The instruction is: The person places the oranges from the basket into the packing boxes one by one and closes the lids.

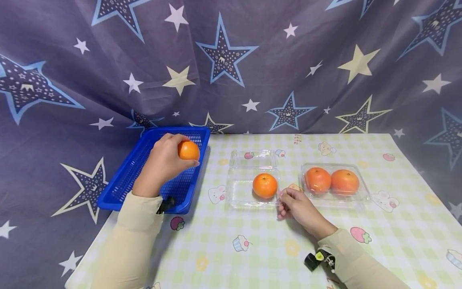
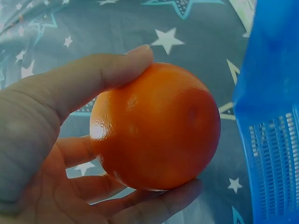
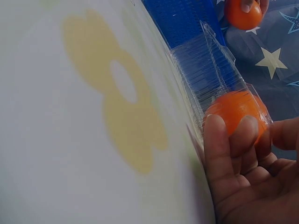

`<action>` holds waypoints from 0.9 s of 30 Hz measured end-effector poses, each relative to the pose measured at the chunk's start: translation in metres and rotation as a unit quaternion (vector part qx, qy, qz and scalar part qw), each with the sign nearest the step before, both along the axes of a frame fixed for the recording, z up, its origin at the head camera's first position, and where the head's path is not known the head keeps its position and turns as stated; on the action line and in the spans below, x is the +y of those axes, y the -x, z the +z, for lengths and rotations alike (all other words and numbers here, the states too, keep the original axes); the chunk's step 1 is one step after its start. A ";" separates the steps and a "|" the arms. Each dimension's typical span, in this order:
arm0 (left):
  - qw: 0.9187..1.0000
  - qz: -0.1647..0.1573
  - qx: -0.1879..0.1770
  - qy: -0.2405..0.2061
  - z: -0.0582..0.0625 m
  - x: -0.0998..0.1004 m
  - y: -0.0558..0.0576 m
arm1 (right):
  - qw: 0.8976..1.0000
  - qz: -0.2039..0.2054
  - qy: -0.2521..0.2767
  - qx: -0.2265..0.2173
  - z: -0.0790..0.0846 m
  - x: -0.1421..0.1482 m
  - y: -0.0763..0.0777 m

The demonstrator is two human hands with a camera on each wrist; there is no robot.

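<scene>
In the head view my left hand (image 1: 162, 160) grips an orange (image 1: 189, 151) above the blue basket. The left wrist view shows the thumb on one side of this orange (image 2: 156, 128) and fingers on the other. An open clear plastic clamshell box (image 1: 240, 192) lies on the table with a second orange (image 1: 265, 185) in the right part of its base. At the box's right edge, my right hand (image 1: 299, 210) pinches the rim between thumb and curled fingers. That box (image 3: 205, 60) shows in the right wrist view, its orange (image 3: 236, 109) partly behind the fingers.
A blue perforated basket (image 1: 122, 176) stands at the table's left edge. On the right, a closed clear box (image 1: 362, 196) holds two oranges (image 1: 344, 182). A checked cloth (image 1: 216, 257) covers the table, and a star-patterned curtain (image 1: 267, 60) hangs behind.
</scene>
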State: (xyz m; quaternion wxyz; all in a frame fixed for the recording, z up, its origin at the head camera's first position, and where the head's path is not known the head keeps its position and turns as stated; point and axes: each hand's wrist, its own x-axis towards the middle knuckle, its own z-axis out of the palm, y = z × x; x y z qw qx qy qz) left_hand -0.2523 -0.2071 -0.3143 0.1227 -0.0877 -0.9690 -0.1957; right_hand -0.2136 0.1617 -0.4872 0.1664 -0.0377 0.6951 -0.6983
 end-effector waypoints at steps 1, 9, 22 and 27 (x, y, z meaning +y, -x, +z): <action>1.000 -0.002 0.000 -0.002 -0.001 0.002 -0.001 | 1.000 0.001 0.000 -0.001 0.000 0.000 0.000; 0.999 -0.027 0.012 -0.015 -0.006 0.024 -0.008 | 1.000 0.001 0.001 -0.003 0.001 0.000 0.000; 0.996 -0.068 0.026 -0.045 -0.031 0.059 -0.012 | 1.000 0.002 0.004 -0.002 0.000 0.000 0.002; 0.995 -0.081 0.021 -0.053 -0.044 0.072 -0.009 | 1.000 0.004 0.005 -0.005 0.001 0.000 0.001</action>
